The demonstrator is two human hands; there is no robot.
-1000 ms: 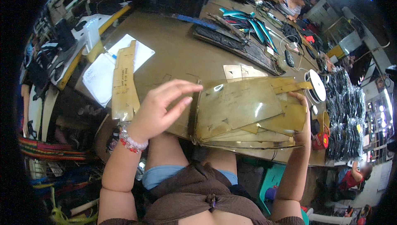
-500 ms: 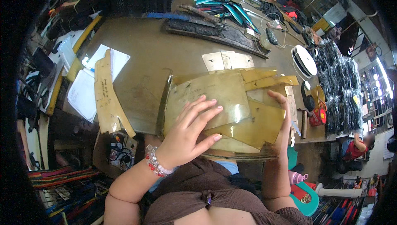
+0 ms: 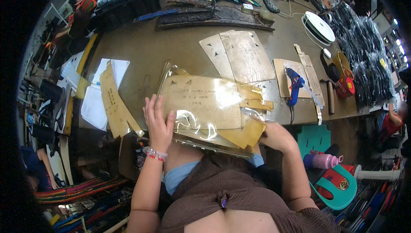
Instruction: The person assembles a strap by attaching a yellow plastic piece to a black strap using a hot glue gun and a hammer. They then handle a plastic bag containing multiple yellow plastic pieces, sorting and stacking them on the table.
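A clear plastic envelope (image 3: 180, 136) lies at the table's front edge, partly over my lap, with yellowish pattern pieces (image 3: 214, 117) in it. The largest piece bears handwriting, and narrow strips (image 3: 259, 104) stick out at the right. My left hand (image 3: 158, 121) rests along the envelope's left edge, fingers stretched and thumb apart. At the lower right corner my right hand (image 3: 278, 138) is closed on a yellow pattern piece (image 3: 246, 134); its fingertips are partly hidden. Left of the envelope, a long curved pattern piece (image 3: 115, 104) lies on an open notebook (image 3: 95, 109).
Behind the envelope lie flat card patterns (image 3: 244, 55). To the right are a blue glue gun (image 3: 295, 85) on card pieces, a hammer (image 3: 330, 98), a red tape measure (image 3: 345, 87) and a white spool (image 3: 319, 26). A black crate (image 3: 128, 8) stands far left.
My left hand has moved from the top of the pieces to the envelope's left edge. My right hand has closed on the right corner. The stack has shifted, and the glue gun now shows.
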